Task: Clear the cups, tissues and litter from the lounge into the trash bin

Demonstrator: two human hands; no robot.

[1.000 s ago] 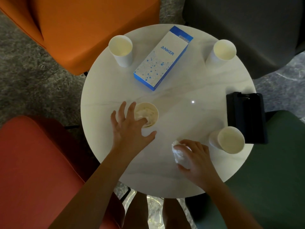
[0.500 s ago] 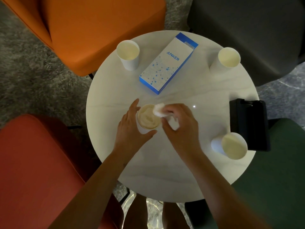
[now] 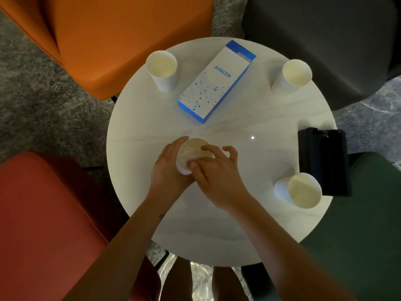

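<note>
My left hand curls its fingers round the paper cup at the round table's centre. My right hand's fingers bend onto the tissue in its mouth; pinching or pressing, I cannot tell. Bare tabletop runs from 6 to 9 o'clock. A second cup stands near the 4 o'clock edge.

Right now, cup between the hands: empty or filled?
Filled: crumpled tissue sits inside the cup, up near its rim, under the right hand.

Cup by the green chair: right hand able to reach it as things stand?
Probably yes. The right hand is over the centre cup, and only bare table lies between it and the cup by the green chair. The black case sits beyond that cup, not in the way.
</note>
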